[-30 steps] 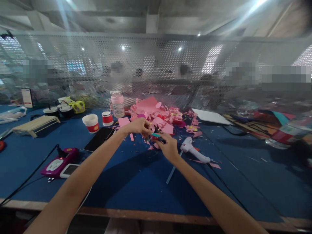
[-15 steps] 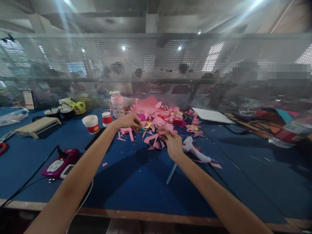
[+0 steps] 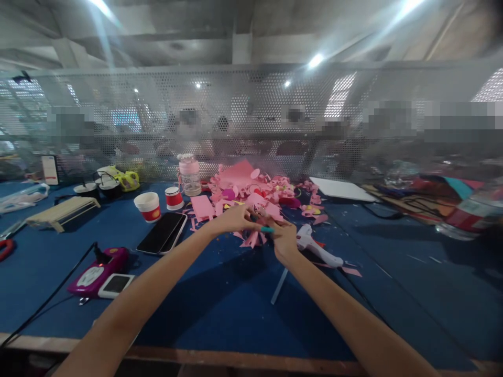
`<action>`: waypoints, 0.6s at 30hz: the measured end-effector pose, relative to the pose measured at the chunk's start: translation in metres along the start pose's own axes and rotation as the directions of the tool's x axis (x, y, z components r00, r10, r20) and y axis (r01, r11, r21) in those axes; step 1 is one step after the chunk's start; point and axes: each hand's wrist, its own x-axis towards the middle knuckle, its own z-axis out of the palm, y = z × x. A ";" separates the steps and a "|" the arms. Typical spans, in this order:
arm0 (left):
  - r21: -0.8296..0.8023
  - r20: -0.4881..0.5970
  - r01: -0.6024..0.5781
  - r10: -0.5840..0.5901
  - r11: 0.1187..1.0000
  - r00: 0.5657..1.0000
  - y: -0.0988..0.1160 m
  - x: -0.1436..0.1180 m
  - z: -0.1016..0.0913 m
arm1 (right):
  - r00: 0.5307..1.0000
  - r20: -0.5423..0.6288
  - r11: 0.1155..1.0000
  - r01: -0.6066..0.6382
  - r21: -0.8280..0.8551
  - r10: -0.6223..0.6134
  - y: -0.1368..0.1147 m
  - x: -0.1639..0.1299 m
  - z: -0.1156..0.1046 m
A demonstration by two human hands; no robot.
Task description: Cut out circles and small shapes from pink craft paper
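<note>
Parted a moment ago, the left hand (image 3: 238,219) and right hand (image 3: 285,240) now meet at a teal object (image 3: 267,229), working together; fingers narrowed, exact holds unclear. The glue gun (image 3: 320,252) lies at four o'clock.

Table (image 3: 220,319), blue. Centre: pink scraps (image 3: 241,175). Right of centre: glue gun (image 3: 320,253), white panel (image 3: 341,189). Left of centre: bottle (image 3: 190,178), cup (image 3: 148,208), phone (image 3: 161,234). Left: scissors (image 3: 6,250), rack (image 3: 65,209), purple socket (image 3: 92,276).

Grey perforated screen (image 3: 259,94); bright ceiling lights (image 3: 315,61); blue tabletop (image 3: 220,314).
</note>
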 end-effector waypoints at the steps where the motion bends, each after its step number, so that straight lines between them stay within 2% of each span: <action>1: -0.007 -0.009 -0.012 0.012 1.000 1.000 -0.002 0.002 0.004 | 0.999 0.005 0.999 -0.044 0.027 0.044 -0.001 0.000 0.000; 3: -0.042 -0.032 -0.031 0.030 0.999 0.999 -0.006 0.004 0.006 | 0.992 0.007 0.988 -0.129 0.090 0.129 -0.002 0.000 0.001; 6: -0.086 0.004 -0.050 0.051 0.995 0.999 -0.011 0.006 0.000 | 0.987 0.015 0.977 -0.163 0.137 0.163 -0.002 0.000 0.001; 11: -0.088 0.115 -0.049 0.059 0.995 0.992 -0.009 0.000 -0.018 | 0.967 0.183 0.966 -0.208 0.155 0.178 0.001 -0.001 0.002; 16: 0.029 0.085 -0.019 0.017 0.999 0.996 -0.010 -0.001 -0.034 | 0.985 0.067 0.982 -0.165 0.090 0.159 0.005 0.002 -0.002; 18: 0.056 0.106 -0.019 0.013 0.998 0.994 -0.013 -0.002 -0.043 | 0.993 0.050 0.993 -0.113 0.044 0.111 0.004 0.003 -0.004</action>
